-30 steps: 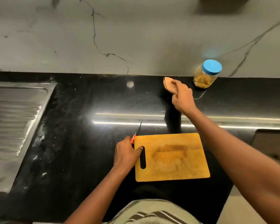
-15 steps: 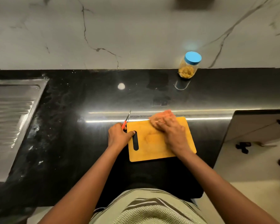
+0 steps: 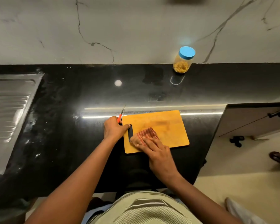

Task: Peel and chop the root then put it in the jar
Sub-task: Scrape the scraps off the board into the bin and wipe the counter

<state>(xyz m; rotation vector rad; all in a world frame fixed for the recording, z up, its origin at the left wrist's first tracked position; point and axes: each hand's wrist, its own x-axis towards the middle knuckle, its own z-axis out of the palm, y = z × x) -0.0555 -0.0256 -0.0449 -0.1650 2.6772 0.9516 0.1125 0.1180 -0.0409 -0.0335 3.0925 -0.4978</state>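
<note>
Shirt [image 3: 145, 209]: pale, patterned, at the bottom centre of the frame, nearest the camera.
Arms: two, bare, both reaching up from the bottom edge toward the middle of the frame.
Right hand [image 3: 158, 152]: palm down, fingers laid flat and close together over the near end of the root, pressing it onto the board; the wrist bends in from the lower right.
Root [image 3: 144, 136]: one, pinkish-brown and blurred, lying on the lower left part of the board, just right of the handle slot. It sticks out up and left from under the right fingers, so only its far end shows.
Left hand [image 3: 114, 127]: curled around a knife handle at the board's left edge, with the thumb tip resting at the top of the slot.
Knife [image 3: 121, 113]: one, red handle gripped in the left fist, thin blade pointing up and slightly right, past the board's upper left corner. It is apart from the root.
Board [image 3: 165, 125]: one, yellow wood, rounded corners, flat on the counter, centre of the frame.
Counter [image 3: 71, 110]: black, glossy, with a bright strip of reflected light just above the board.
Drainer [image 3: 8, 110]: ribbed steel, at the left edge.
Jar [image 3: 183, 62]: one, clear, blue lid on, yellowish contents at its bottom, upright at the counter's far edge against the wall, upper right, well apart from both hands.
Wall [image 3: 136, 29]: grey marble with dark veins, across the top.
</note>
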